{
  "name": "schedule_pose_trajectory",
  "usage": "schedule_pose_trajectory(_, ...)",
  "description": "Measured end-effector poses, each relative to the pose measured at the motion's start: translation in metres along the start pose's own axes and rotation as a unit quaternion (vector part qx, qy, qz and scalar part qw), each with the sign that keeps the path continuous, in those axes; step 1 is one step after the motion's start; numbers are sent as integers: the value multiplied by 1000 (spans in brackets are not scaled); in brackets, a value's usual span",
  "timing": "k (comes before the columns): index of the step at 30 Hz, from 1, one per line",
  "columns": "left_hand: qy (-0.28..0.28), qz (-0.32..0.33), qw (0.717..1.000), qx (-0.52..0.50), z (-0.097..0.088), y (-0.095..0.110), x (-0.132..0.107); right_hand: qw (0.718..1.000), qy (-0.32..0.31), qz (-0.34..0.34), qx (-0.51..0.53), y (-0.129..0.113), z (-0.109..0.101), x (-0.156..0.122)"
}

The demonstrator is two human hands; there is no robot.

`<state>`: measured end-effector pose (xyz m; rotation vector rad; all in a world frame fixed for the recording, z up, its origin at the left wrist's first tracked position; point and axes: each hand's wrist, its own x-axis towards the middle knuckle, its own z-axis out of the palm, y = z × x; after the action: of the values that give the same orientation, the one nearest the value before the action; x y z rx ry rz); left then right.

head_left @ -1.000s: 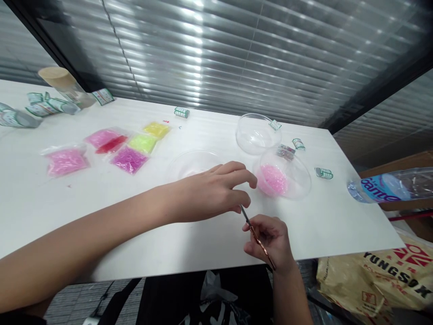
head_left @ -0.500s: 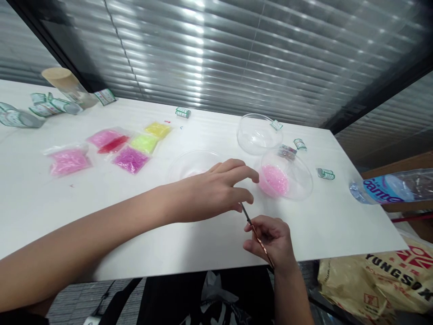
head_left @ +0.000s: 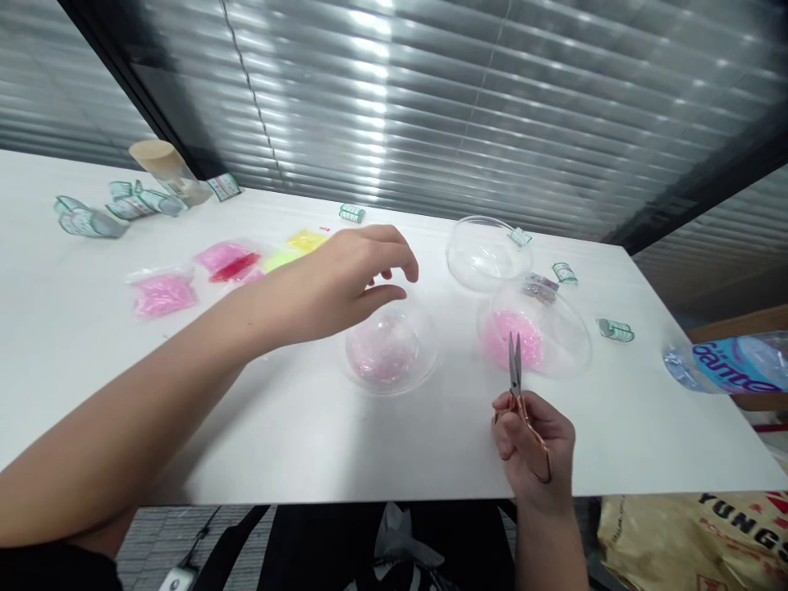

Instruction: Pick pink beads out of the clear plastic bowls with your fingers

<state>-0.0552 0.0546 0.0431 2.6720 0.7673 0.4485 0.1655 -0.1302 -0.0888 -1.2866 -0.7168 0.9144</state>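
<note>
My left hand (head_left: 345, 279) hovers above the white table (head_left: 295, 427), fingers curled and apart, holding nothing I can see. Just below and right of it sits a clear half-dome bowl (head_left: 389, 349) with pale pink beads in it. My right hand (head_left: 535, 447) is near the table's front edge, closed on small copper-handled scissors (head_left: 517, 386) whose blades point up and away. Beyond the blades stands a second clear bowl (head_left: 538, 332) holding pink beads. A third, empty clear bowl (head_left: 483, 250) sits further back.
Small bags of pink, red, yellow and green beads (head_left: 227, 263) lie at the left. Green-printed labels and a wood-capped bottle (head_left: 169, 168) are at the far left. A plastic water bottle (head_left: 726, 369) lies at the right edge. Blinds (head_left: 431, 90) back the table.
My left hand has lifted and moved left and back, uncovering the near bowl. My right hand shifted right, and the scissors turned from pointing at the left hand to pointing upright.
</note>
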Motion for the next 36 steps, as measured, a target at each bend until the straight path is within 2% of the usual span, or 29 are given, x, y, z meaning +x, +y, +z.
schedule_pose_trajectory(6, -34, -34, 999, 20, -2, -2, -3, 992, 107, 21, 63, -21, 5, 6)
schedule_pose_trajectory(9, -40, -51, 997, 47, -7, -4, -3, 985, 133, 52, 92, -29, 3, 8)
schedule_pose_trajectory(12, -51, -69, 994, 65, -9, -5, -3, 980, 140, 76, 117, -28, -1, 7)
schedule_pose_trajectory(19, -80, -80, 991, 78, -6, -12, -4, 976, 152, 77, 134, -20, -4, 4)
schedule_pose_trajectory(22, -89, -74, 989, 91, -1, -12, -4, 975, 164, 72, 133, -19, -4, 5)
schedule_pose_trajectory(27, -72, -44, 985, 151, 13, -9, -1, 976, 171, 68, 118, -17, -3, 6)
schedule_pose_trajectory(32, -121, -58, 980, 147, 20, -17, -2, 977, 180, 49, 103, -16, 1, 4)
schedule_pose_trajectory(35, -160, -69, 979, 104, 14, -22, -5, 978, 181, 39, 97, -16, 3, 2)
schedule_pose_trajectory(36, -158, -75, 981, 87, 10, -22, -7, 978, 182, 38, 94, -17, 4, 2)
